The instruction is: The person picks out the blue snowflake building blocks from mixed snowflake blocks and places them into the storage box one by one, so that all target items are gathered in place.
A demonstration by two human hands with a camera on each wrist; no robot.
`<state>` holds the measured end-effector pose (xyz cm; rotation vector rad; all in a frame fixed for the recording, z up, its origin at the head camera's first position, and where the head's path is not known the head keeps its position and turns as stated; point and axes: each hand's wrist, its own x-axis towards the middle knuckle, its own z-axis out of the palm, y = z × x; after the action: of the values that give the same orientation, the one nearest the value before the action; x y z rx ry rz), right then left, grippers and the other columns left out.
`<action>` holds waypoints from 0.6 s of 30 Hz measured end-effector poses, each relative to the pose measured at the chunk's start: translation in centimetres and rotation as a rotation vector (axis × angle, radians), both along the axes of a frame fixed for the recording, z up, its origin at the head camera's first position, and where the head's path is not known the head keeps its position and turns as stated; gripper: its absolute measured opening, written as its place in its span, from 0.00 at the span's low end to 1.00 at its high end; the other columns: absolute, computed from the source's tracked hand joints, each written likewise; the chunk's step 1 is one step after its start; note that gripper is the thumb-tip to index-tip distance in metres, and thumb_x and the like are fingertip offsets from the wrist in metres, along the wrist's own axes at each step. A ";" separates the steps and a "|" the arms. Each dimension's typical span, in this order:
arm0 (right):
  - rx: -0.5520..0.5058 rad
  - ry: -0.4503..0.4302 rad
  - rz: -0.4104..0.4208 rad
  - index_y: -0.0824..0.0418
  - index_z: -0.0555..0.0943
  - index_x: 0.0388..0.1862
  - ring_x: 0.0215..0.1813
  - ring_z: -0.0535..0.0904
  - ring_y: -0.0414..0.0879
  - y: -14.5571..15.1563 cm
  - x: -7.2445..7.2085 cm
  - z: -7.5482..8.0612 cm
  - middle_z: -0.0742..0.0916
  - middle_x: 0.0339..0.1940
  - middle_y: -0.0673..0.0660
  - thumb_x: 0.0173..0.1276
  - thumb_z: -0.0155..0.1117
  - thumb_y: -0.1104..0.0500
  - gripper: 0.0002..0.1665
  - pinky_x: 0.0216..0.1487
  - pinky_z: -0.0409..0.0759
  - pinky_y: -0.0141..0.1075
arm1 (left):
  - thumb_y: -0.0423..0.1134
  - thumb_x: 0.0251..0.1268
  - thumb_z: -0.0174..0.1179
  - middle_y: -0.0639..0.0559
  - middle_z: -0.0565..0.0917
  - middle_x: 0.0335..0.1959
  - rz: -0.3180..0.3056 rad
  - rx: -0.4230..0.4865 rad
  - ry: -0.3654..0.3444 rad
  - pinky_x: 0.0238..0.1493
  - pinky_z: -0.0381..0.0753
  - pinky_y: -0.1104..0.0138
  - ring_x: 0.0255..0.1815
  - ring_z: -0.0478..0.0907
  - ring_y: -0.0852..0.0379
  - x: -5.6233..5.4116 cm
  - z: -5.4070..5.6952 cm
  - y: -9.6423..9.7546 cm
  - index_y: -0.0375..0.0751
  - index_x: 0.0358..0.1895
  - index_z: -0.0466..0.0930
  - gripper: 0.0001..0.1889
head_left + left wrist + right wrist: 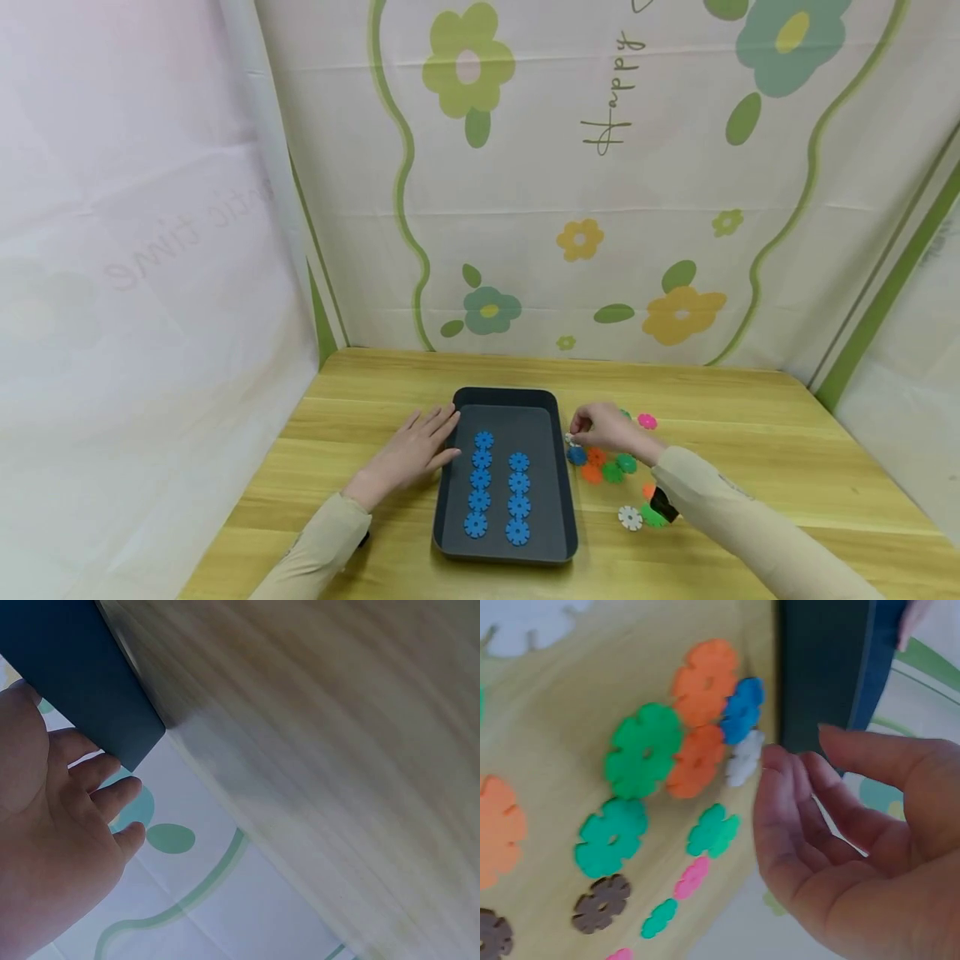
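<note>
A dark rectangular tray holds two columns of blue snowflake discs, each notched around its edge. My left hand rests on the tray's left rim with fingers extended; the left wrist view shows its fingertips at the tray wall. Just beyond the right rim, my right hand is lowered over the loose discs, thumb and fingers bent. Its fingertips are right at a white snowflake disc, with a gap between thumb and fingers. A blue disc lies beside that white one.
Orange, green and pink discs lie scattered right of the tray on the wooden table. Nearer the front are a larger-looking white disc and a bright green one. A flower-printed cloth hangs behind.
</note>
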<state>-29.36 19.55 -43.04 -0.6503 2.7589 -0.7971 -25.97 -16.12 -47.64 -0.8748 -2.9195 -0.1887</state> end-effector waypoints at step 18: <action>0.047 -0.057 -0.098 0.62 0.81 0.18 0.19 0.68 0.39 0.2 0.4 -1.9 0.80 0.15 0.50 0.50 0.81 0.61 0.14 0.23 0.68 0.30 | 0.57 0.77 0.46 0.44 0.61 0.79 -0.002 0.002 0.030 0.77 0.59 0.44 0.78 0.61 0.42 0.1 0.0 0.1 0.40 0.77 0.59 0.34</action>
<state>-28.93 19.72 -44.93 -0.4798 2.7665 -0.7556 -25.84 -16.05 -47.68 -0.8728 -2.8908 -0.1771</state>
